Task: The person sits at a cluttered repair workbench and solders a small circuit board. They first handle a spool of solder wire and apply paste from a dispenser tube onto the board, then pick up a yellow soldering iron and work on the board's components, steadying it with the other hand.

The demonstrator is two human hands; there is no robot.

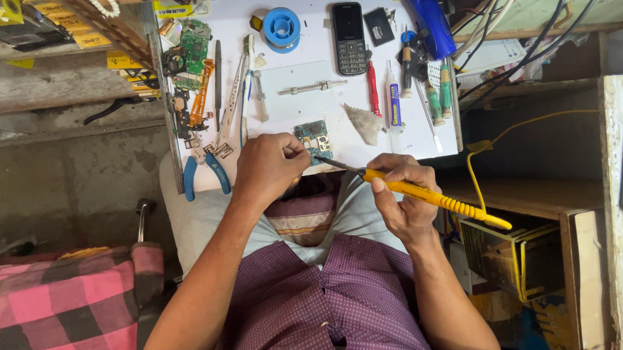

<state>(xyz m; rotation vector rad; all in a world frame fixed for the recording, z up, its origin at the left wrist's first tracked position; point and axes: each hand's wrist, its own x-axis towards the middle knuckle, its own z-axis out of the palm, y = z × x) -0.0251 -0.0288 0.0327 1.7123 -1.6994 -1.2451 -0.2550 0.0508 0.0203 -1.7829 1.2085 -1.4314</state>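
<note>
My left hand rests at the near edge of the white work board, its fingertips pinching or pressing the small blue-green circuit board. My right hand grips a yellow-handled soldering iron, whose dark tip points left and touches the near edge of that circuit board. A yellow cord runs from the iron's handle off to the right.
On the board lie a blue solder spool, a dark keypad phone, a metal holder plate, tweezers, screwdrivers, a glue tube, blue-handled pliers and green circuit parts. Cables hang at the upper right. A pink checked cloth lies lower left.
</note>
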